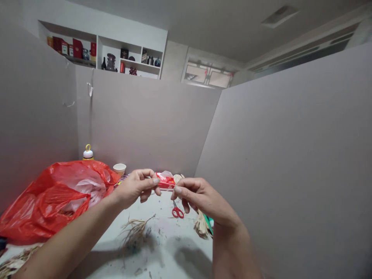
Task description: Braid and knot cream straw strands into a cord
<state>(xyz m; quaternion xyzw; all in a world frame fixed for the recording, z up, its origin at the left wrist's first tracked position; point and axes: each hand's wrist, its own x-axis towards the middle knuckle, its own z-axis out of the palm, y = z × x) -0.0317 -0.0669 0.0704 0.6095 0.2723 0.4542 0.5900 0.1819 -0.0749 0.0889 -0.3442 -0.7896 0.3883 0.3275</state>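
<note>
A thin pale strand (167, 183) stretches between my two hands above the table; I cannot tell if it is thread or plant fibre. My left hand (136, 188) pinches one end between thumb and forefinger. The other end is pinched by my right hand (197, 193), with its lower fingers curled loosely. Below my right hand are red-handled scissors (178, 212), their blades partly hidden behind the fingers. A branching bunch of dry, brown stems (136, 228) is below my left hand. Behind the strand sits a red packet of tissues (165, 179).
A big red plastic bag (58, 197) fills the left side, near a paper cup (119, 169) and a yellow-looped bottle (88, 152). Pale dried husk-like strips (202, 224) lie beside my right wrist. Grey partitions (151, 120) enclose the white table (165, 228).
</note>
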